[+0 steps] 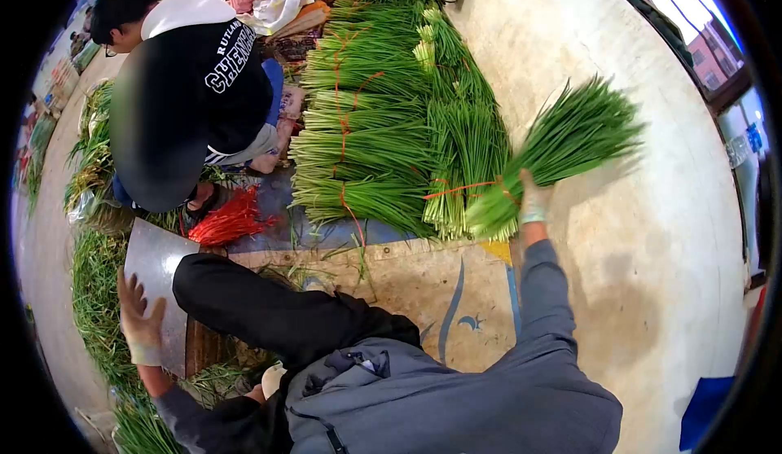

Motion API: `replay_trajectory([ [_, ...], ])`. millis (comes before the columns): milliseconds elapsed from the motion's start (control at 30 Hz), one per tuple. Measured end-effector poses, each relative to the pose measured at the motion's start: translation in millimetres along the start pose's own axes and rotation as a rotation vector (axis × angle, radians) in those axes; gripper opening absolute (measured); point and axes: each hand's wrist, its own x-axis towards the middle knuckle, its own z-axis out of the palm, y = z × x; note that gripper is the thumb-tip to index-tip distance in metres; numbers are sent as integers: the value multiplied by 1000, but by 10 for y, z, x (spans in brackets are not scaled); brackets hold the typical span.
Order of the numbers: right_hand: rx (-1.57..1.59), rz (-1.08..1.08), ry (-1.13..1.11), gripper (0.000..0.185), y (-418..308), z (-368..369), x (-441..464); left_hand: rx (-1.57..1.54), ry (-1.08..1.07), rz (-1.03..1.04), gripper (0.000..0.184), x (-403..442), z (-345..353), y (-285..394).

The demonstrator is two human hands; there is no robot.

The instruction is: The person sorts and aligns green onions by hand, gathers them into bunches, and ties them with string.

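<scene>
Right of the laid rows of banded bundles [366,120], the right hand [533,201] curls its fingers round another bundle [574,136]; near left, the left hand [143,320] spreads empty fingers beside unbundled greens [96,291].

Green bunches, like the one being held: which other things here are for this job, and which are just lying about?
Probably for the job:
the green bunch in the right hand
the stacked bunches
the red strips, like those around bunches

Seemingly just lying about:
loose leaves on the left
the blue thing, lower right
</scene>
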Motion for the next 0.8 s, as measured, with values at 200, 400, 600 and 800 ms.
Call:
replay_trajectory([
  [200,-799,-141,-8,109,448,-731,1390,-33,118,-124,91,18,-648,-312],
  [400,-1212,192,-526,94,1105,579,718,-129,187,-117,84,-236,-785,-324],
  [600,-859,-144,-1387,58,1395,2018,-1711,28,500,-136,73,-1381,-1355,-291],
  [800,-788,-217,-1904,39,1527,2295,-2863,95,941,-250,60,-2405,-1477,12],
])
